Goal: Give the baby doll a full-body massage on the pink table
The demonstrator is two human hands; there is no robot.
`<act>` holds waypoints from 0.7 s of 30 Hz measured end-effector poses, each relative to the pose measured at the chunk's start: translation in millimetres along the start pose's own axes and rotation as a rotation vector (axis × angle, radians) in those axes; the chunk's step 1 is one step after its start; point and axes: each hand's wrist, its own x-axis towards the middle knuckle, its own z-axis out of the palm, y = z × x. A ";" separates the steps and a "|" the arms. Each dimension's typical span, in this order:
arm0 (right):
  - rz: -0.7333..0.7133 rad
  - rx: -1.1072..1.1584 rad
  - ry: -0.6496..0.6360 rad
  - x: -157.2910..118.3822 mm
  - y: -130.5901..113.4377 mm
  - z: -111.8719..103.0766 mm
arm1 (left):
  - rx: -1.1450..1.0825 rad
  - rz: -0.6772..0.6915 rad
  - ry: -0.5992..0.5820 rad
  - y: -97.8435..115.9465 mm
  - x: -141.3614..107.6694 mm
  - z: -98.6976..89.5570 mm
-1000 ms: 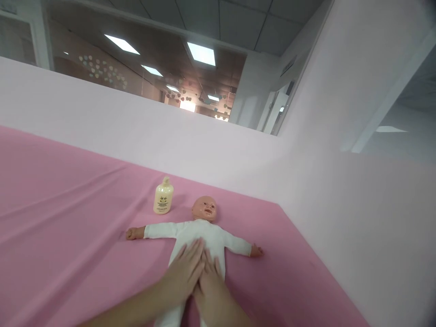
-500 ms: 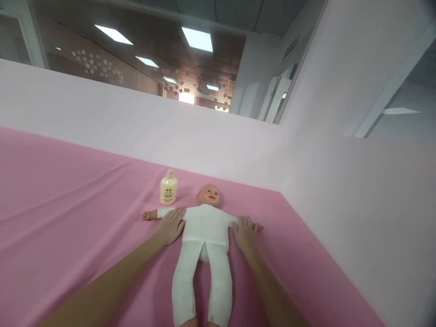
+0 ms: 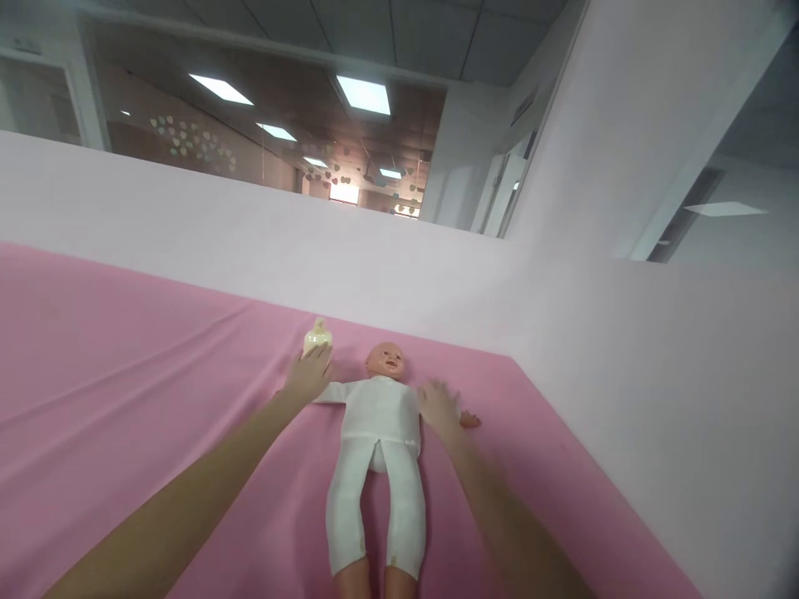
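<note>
Baby doll (image 3: 380, 416) face-up on pink surface (image 3: 156, 383). Left hand (image 3: 309, 377) flat over one sleeve (image 3: 337, 392), half hiding bottle (image 3: 319, 336); right hand (image 3: 439, 408) blurry, fingers stretched over other sleeve, gripping nothing visible. Tip: palms relaxed, strokes light, even.

doll clothes (image 3: 382, 412) white, sheet (image 3: 156, 374) pink, bottle (image 3: 318, 337) cream
</note>
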 end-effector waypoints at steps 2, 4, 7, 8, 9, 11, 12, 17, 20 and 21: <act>-0.167 0.056 0.018 -9.0 -34.3 -1.1 | 0.022 -0.007 0.124 2.8 39.3 -24.9; -0.329 0.113 -0.015 -26.9 -65.6 9.3 | 0.061 -0.033 0.161 0.4 73.5 -43.1; -0.406 0.112 -0.043 -52.9 -91.6 31.5 | 0.084 -0.135 0.048 -13.8 102.6 -49.3; -0.406 0.114 -0.045 -58.0 -94.0 36.6 | 0.081 -0.153 0.015 -20.4 106.1 -46.5; -0.400 0.121 -0.044 -60.9 -94.1 39.4 | 0.077 -0.166 -0.015 -27.0 107.4 -42.7; -0.392 0.149 -0.063 -61.9 -90.9 39.3 | 0.069 -0.184 -0.048 -38.1 105.9 -35.0; -0.390 0.167 -0.073 -61.1 -89.0 37.3 | 0.065 -0.190 -0.054 -41.4 103.9 -32.2; -0.353 0.272 -0.068 -55.9 -83.3 27.7 | 0.040 -0.187 0.058 -17.9 67.6 -16.6; -0.239 0.323 -0.034 -49.5 -71.2 31.3 | -0.082 -0.078 0.109 26.2 8.1 10.8; -0.188 0.330 -0.022 -46.7 -64.0 34.0 | -0.229 -0.034 0.048 41.2 -14.3 21.8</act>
